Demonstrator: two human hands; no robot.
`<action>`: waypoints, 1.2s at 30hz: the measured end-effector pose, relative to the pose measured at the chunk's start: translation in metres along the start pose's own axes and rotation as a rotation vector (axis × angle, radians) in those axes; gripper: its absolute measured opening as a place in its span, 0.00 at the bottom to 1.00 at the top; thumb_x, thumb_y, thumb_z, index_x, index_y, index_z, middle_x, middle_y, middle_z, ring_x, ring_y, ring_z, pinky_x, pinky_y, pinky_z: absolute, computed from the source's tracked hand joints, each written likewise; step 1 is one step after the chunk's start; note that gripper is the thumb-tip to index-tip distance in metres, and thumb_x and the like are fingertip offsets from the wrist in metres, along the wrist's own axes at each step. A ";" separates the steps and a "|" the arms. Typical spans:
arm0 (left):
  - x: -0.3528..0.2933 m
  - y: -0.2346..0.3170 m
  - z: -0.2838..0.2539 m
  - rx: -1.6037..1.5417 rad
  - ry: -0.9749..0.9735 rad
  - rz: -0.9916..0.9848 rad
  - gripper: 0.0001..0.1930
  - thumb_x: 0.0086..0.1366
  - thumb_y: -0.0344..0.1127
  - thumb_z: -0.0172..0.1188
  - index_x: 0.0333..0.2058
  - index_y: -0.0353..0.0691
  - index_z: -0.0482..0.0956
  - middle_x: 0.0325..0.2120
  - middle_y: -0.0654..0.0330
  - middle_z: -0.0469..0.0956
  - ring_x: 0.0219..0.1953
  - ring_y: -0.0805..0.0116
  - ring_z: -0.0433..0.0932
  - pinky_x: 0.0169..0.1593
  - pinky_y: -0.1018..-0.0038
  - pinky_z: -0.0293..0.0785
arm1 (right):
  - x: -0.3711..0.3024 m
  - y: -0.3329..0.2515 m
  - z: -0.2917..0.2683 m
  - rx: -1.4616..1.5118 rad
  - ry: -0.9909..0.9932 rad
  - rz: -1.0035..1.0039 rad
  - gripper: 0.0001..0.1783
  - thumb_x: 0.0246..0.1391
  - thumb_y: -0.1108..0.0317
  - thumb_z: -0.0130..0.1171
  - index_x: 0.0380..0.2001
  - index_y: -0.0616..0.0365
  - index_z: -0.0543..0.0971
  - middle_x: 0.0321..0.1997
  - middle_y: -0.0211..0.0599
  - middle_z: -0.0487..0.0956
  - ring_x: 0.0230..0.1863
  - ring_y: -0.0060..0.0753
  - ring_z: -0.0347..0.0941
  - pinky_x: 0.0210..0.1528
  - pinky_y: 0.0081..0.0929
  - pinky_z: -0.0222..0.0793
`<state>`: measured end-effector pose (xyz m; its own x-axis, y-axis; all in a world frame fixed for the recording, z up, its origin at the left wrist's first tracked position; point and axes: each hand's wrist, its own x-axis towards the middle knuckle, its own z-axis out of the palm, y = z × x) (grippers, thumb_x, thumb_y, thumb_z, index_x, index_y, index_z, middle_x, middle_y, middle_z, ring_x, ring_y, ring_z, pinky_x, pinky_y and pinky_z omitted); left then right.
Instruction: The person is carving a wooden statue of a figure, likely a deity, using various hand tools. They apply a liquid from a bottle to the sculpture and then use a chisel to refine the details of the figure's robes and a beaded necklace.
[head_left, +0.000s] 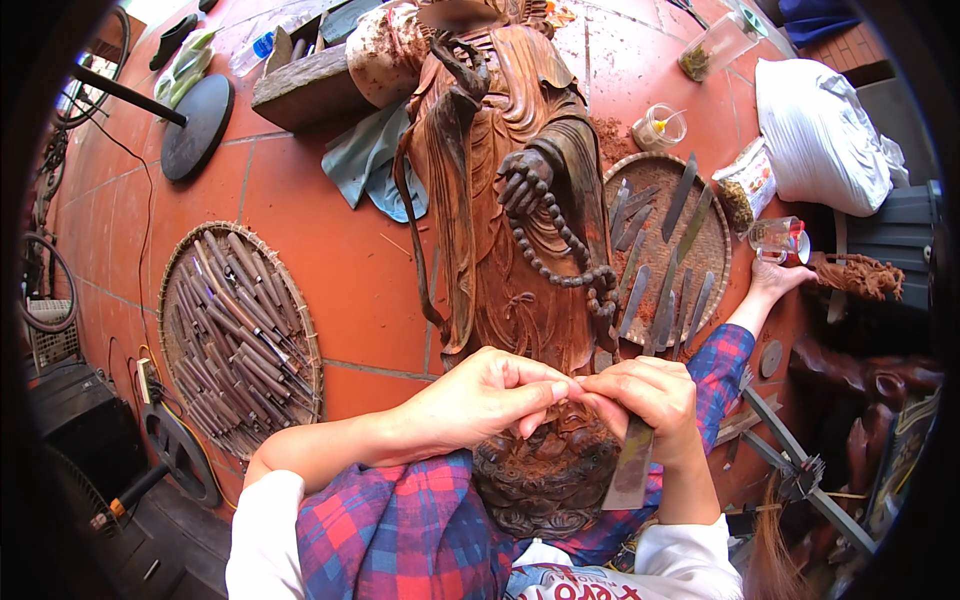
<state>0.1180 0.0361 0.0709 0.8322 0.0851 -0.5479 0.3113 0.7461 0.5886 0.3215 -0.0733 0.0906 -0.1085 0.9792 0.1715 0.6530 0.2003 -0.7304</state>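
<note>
A carved wooden statue (510,120) of a robed figure with a string of beads lies between my legs, its carved base (545,490) toward me. Over its lower end my two hands meet at the fingertips. The thumb and fingers of my left hand (490,395) are pinched together; whatever is between them is too small to make out. My right hand (645,395) is closed around a flat grey metal file (632,468), whose wide end points down toward me. The fingers of my right hand partly hide the file, and its thumb and forefinger touch the left fingertips.
A round woven tray (312,375) full of wooden-handled carving tools lies left; another tray (610,185) holds several files at right. Behind are a wooden block (310,95) and a blue cloth (370,165). A jar (660,128), a white sack (825,140) and my foot (770,280) are rightward.
</note>
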 end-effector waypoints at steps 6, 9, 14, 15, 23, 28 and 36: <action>-0.001 0.001 0.004 0.018 -0.011 0.018 0.16 0.75 0.43 0.55 0.51 0.40 0.84 0.19 0.73 0.74 0.23 0.87 0.66 0.27 0.84 0.59 | 0.000 0.000 0.001 0.127 0.009 0.114 0.07 0.48 0.78 0.66 0.33 0.61 0.84 0.27 0.39 0.83 0.28 0.37 0.82 0.29 0.28 0.76; 0.000 0.001 -0.001 -0.058 -0.065 -0.007 0.19 0.76 0.44 0.51 0.53 0.38 0.82 0.19 0.71 0.73 0.22 0.85 0.65 0.27 0.84 0.58 | -0.003 0.001 0.003 0.191 0.062 0.161 0.07 0.48 0.79 0.67 0.34 0.62 0.84 0.27 0.39 0.83 0.27 0.35 0.82 0.29 0.28 0.76; 0.005 -0.001 -0.012 -0.625 -0.222 -0.177 0.32 0.76 0.49 0.34 0.60 0.26 0.72 0.17 0.66 0.68 0.20 0.78 0.61 0.26 0.83 0.59 | -0.001 -0.004 0.000 0.213 0.077 0.218 0.09 0.47 0.79 0.69 0.34 0.63 0.84 0.28 0.40 0.84 0.27 0.33 0.81 0.29 0.28 0.75; 0.005 -0.001 -0.013 -0.720 -0.243 -0.201 0.33 0.76 0.49 0.33 0.61 0.24 0.70 0.17 0.65 0.68 0.19 0.76 0.61 0.27 0.82 0.59 | 0.000 -0.009 -0.002 0.190 0.052 0.256 0.09 0.47 0.78 0.69 0.34 0.63 0.84 0.28 0.40 0.84 0.27 0.34 0.81 0.29 0.28 0.75; 0.006 -0.006 -0.014 -0.756 -0.345 -0.157 0.40 0.75 0.60 0.29 0.66 0.25 0.62 0.18 0.66 0.66 0.20 0.79 0.60 0.24 0.84 0.57 | -0.002 -0.001 0.002 0.009 0.103 0.110 0.06 0.47 0.77 0.67 0.31 0.63 0.82 0.27 0.41 0.82 0.26 0.39 0.81 0.30 0.31 0.76; 0.006 -0.009 -0.017 -0.716 -0.390 -0.140 0.42 0.74 0.62 0.29 0.66 0.25 0.62 0.18 0.65 0.68 0.20 0.79 0.62 0.24 0.83 0.57 | -0.003 0.000 0.000 0.023 0.067 0.124 0.06 0.47 0.77 0.67 0.32 0.63 0.83 0.27 0.41 0.83 0.27 0.39 0.81 0.31 0.30 0.76; 0.004 -0.002 -0.011 -0.557 -0.298 -0.136 0.43 0.74 0.63 0.29 0.65 0.26 0.65 0.18 0.66 0.68 0.20 0.78 0.63 0.26 0.82 0.57 | -0.002 -0.006 -0.002 0.122 0.096 0.201 0.06 0.47 0.79 0.67 0.32 0.63 0.84 0.27 0.41 0.83 0.27 0.36 0.82 0.30 0.26 0.75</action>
<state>0.1157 0.0421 0.0609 0.9187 -0.1616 -0.3603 0.2048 0.9751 0.0849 0.3192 -0.0767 0.0956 0.0897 0.9933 0.0728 0.5583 0.0104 -0.8296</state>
